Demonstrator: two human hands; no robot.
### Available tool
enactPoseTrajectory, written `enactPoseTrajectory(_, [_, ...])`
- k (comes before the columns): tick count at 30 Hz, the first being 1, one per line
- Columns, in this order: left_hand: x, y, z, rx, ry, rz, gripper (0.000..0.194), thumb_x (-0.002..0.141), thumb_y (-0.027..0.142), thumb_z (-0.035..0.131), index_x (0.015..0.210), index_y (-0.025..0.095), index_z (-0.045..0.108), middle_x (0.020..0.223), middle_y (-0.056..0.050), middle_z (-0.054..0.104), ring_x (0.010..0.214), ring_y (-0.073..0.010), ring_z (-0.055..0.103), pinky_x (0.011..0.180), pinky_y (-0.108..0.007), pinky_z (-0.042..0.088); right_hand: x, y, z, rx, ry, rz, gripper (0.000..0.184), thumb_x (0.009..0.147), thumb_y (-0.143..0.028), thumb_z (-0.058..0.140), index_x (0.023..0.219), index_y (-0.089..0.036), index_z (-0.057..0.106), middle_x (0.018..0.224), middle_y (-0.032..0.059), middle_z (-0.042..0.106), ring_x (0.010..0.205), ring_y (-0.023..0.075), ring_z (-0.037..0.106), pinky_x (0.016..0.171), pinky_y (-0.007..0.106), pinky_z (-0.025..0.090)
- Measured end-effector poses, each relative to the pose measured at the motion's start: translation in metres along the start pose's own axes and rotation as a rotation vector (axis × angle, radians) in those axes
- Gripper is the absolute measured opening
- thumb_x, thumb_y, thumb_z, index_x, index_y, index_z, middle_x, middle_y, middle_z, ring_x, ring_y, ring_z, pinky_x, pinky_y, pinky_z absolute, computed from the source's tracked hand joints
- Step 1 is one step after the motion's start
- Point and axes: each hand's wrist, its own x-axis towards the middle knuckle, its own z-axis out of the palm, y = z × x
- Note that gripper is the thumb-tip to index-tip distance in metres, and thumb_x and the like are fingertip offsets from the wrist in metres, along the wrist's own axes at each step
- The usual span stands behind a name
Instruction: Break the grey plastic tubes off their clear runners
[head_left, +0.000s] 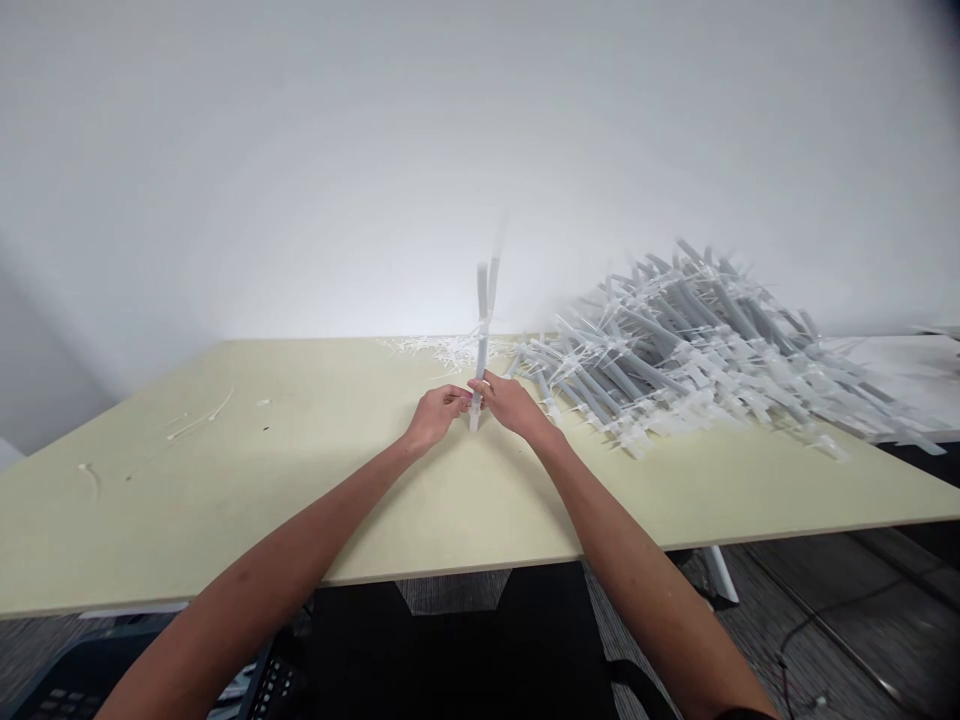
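A grey tube assembly [481, 345] stands roughly upright over the table's middle. It has two tube lengths at the top and a whitish, translucent lower end [475, 415]. White tie tails stick out partway up, and its top is smeared. My right hand [506, 402] is closed around the lower part from the right. At the left side of the tube, my left hand [436, 413] pinches a small pink thing [466, 395], whose kind I cannot make out. Its far end goes behind the tube. Behind the hands lie scattered white cable ties [454, 352].
A large heap of similar grey tube assemblies [675, 330] fills the table's right side, against the wall. Several loose cable ties [199, 425] and bits lie on the pale table [300, 520] to the left. A dark basket [97, 665] sits below the front edge.
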Motion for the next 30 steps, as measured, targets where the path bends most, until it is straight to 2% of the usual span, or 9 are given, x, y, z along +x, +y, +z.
enactPoseTrajectory(5, [-0.012, 0.016, 0.000, 0.109, -0.021, 0.027, 0.035, 0.075, 0.048, 0.053, 0.089, 0.017, 0.064, 0.093, -0.005, 0.067, 0.087, -0.0187, 0.060, 0.079, -0.029, 0.044, 0.002, 0.001, 0.000, -0.042, 0.000, -0.020, 0.024, 0.088, -0.038, 0.041, 0.091, -0.023, 0.059, 0.069, 0.0001, 0.064, 0.058, 0.0120, 0.056, 0.055, 0.021, 0.032])
enactPoseTrajectory(10, [-0.023, 0.030, 0.004, 0.164, -0.091, 0.047, 0.046, 0.070, 0.054, 0.058, 0.099, 0.018, 0.063, 0.101, -0.006, 0.064, 0.091, -0.0205, 0.058, 0.077, -0.028, 0.044, 0.005, 0.003, -0.003, -0.039, 0.006, 0.094, 0.033, 0.086, -0.046, 0.042, 0.087, -0.023, 0.065, 0.063, 0.0017, 0.064, 0.058, 0.0137, 0.057, 0.055, 0.022, 0.033])
enactPoseTrajectory(18, [-0.024, 0.027, 0.011, 0.184, -0.139, 0.067, 0.057, 0.062, 0.052, 0.066, 0.107, 0.019, 0.059, 0.113, -0.010, 0.054, 0.101, -0.0242, 0.052, 0.078, -0.030, 0.044, 0.005, 0.002, -0.001, -0.042, 0.012, 0.138, 0.041, 0.085, -0.051, 0.040, 0.071, -0.021, 0.064, 0.055, 0.0025, 0.063, 0.056, 0.0149, 0.058, 0.054, 0.024, 0.034])
enactPoseTrajectory(24, [-0.026, 0.031, 0.010, 0.260, -0.132, 0.116, 0.046, 0.061, 0.049, 0.066, 0.098, 0.021, 0.063, 0.104, -0.009, 0.057, 0.096, -0.0241, 0.053, 0.080, -0.032, 0.042, 0.004, -0.004, 0.001, -0.074, 0.035, 0.177, 0.043, 0.087, -0.049, 0.039, 0.066, -0.019, 0.062, 0.057, 0.0036, 0.064, 0.057, 0.0140, 0.059, 0.056, 0.023, 0.035])
enactPoseTrajectory(30, [-0.016, 0.021, 0.004, 0.229, -0.123, 0.100, 0.035, 0.070, 0.042, 0.060, 0.097, 0.020, 0.063, 0.102, -0.006, 0.062, 0.094, -0.0222, 0.056, 0.077, -0.029, 0.045, 0.002, -0.005, 0.002, -0.024, 0.032, 0.153, 0.042, 0.087, -0.049, 0.038, 0.069, -0.019, 0.062, 0.056, 0.0031, 0.063, 0.055, 0.0141, 0.058, 0.057, 0.024, 0.036])
